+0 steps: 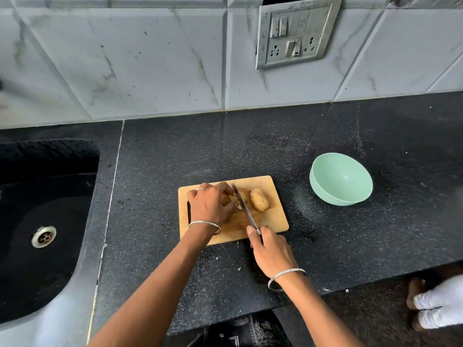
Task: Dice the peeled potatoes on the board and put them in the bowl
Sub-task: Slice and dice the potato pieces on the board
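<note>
Left hand (210, 204) lay on the wooden board (273, 221), fingers curled over the cut potato (238, 199), holding it down. Right hand (271, 251) gripped the knife (244, 206) by its handle at the board's near edge. The blade ran slantwise across the cut potato, just beside my left fingertips. A whole potato (259, 203) lay on the board just right of the blade. The mint-green bowl (325, 194) stood on the dark speckled worktop (225, 146) right of the board, apart from it, showing only its green inside. Black sink (45, 196) far left. Switch plate (298, 33) on the tiled wall; any lettering too small to read.
</note>
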